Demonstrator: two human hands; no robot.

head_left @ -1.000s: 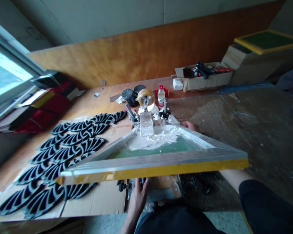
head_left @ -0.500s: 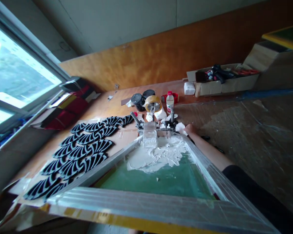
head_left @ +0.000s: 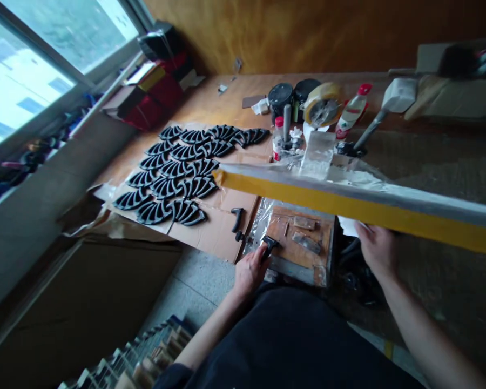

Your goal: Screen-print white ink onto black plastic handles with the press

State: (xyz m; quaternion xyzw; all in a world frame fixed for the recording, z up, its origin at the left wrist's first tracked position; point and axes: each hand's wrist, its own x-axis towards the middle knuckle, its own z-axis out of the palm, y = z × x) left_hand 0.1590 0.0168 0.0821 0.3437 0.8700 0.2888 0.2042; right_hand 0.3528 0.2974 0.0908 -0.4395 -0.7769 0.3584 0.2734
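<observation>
Ribbed black parts (head_left: 182, 167) are laid in rows on cardboard (head_left: 222, 235); a black handle-like piece (head_left: 270, 245) is gripped in the curled fingers of the left hand (head_left: 250, 268), at the left side of a wooden board (head_left: 285, 254); above, a yellow-edged frame (head_left: 328, 202) is raised; a white piece (head_left: 347, 226) is pinched by the right hand's (head_left: 377, 249) fingers.

And here's the black handle (head_left: 269, 244), a small T-shaped piece, gripped in the left hand (head_left: 251, 269), its head pointing up and out over the wooden board (head_left: 285, 253)! Across to the right hand (head_left: 378, 246), pinching a white sheet (head_left: 348, 226), paper or cloth, can't tell, partly hidden under the big frame (head_left: 360, 208), whose yellow-taped near side rides raised, almost edge-on.
</observation>
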